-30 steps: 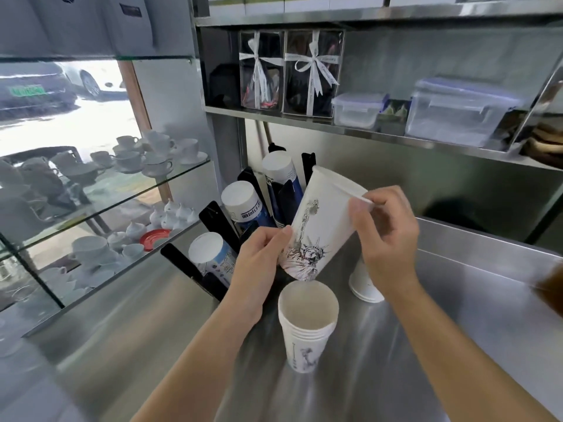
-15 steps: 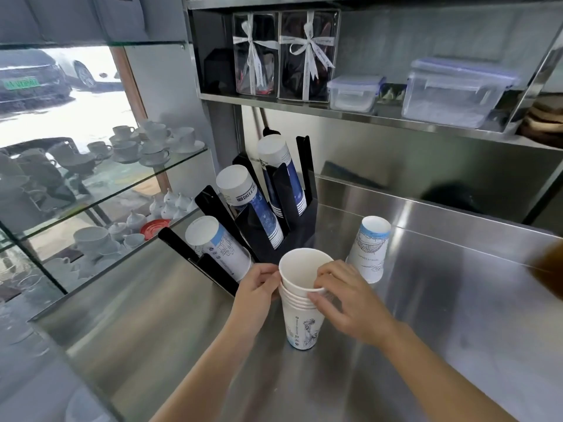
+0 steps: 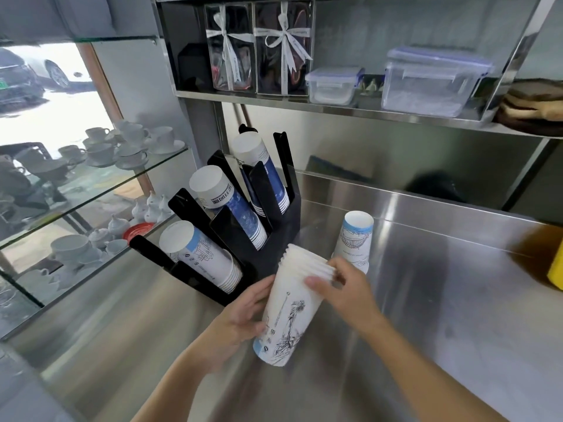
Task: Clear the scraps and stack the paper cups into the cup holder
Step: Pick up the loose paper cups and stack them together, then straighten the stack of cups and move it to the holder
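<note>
Stack of paper cups (image 3: pixel 291 303): white, black line drawing, print too small to be read; held tilted above the steel counter (image 3: pixel 441 300), rims toward the black cup holder (image 3: pixel 274 214). Clasped at the side by the left hand (image 3: pixel 243 312); rims gripped by the right hand (image 3: pixel 344 287). Single cup (image 3: pixel 355 239): upturned, just behind. Holder sleeves carry illegible lettering.

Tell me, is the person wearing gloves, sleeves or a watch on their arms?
No. Both the left hand and the right hand are bare, with no gloves. No rings or watch show, and the forearms have no sleeves as far as the picture reaches. The nails look short and plain.
</note>
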Available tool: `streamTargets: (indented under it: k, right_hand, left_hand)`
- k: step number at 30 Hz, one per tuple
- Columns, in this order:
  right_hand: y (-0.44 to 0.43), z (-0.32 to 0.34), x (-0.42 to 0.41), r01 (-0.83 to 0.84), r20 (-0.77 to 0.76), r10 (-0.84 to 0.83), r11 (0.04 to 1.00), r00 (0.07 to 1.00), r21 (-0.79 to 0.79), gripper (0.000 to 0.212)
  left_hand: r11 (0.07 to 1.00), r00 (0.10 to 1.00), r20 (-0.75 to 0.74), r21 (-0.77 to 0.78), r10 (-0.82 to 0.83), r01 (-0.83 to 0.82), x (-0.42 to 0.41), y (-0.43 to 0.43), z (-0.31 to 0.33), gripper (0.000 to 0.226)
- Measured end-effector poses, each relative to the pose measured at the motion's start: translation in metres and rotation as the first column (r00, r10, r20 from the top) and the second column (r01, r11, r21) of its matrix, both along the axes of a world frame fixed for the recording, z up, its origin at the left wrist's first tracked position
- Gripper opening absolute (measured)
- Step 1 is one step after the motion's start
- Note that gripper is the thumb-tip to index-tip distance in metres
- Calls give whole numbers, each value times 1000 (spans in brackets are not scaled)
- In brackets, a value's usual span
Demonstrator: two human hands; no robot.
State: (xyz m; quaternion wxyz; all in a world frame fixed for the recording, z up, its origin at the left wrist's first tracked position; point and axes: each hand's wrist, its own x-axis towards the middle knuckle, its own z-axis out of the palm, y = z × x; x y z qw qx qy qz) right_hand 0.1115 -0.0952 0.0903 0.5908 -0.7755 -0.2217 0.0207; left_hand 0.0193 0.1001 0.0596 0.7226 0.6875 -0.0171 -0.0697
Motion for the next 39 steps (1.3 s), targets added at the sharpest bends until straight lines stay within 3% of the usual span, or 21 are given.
streamTargets:
  k: [4, 6, 9, 11, 13, 16, 24, 31, 39]
  right_hand:
    - [-8, 2, 13, 141, -285, -69, 961, 956, 237, 47]
    - [-11, 1, 16, 213, -435, -58, 925, 899, 316, 38]
    - [-11, -4, 15, 278, -569, -57, 909, 821, 310, 21]
    - [-9, -6, 12, 276, -615, -43, 917, 787, 289, 21]
    - [-6, -7, 8, 279, -618, -61, 924, 784, 262, 23]
    - [-7, -1, 7, 336, -538, -143, 899, 831, 280, 19]
    - [-38, 41, 53, 434, -354, -315, 837, 881, 334, 20]
    - [-48, 60, 113, 449, -399, -322, 848, 859, 283, 31]
    - [-54, -7, 143, 360, -455, -301, 932, 838, 47, 38]
  left_hand:
    - [991, 991, -17, 16, -129, 129, -1, 2, 22, 69]
    - [978, 979, -21, 41, -202, 203, -3, 0, 29, 78]
    - [949, 969, 16, 210, -245, 236, -2, -12, 37, 98]
    - [935, 977, 125, 334, -172, 122, 3, -25, 39, 105]
    - [940, 962, 263, 340, -78, -17, 10, -39, 37, 98]
    - [963, 934, 350, 218, 74, -158, 24, -59, 43, 83]
    - [957, 878, 461, 172, 131, -233, 93, -94, 106, 67]
    - [956, 894, 430, 188, 125, -224, 178, -110, 138, 75]
    - [958, 959, 233, 198, 159, -207, 208, -112, 69, 59]
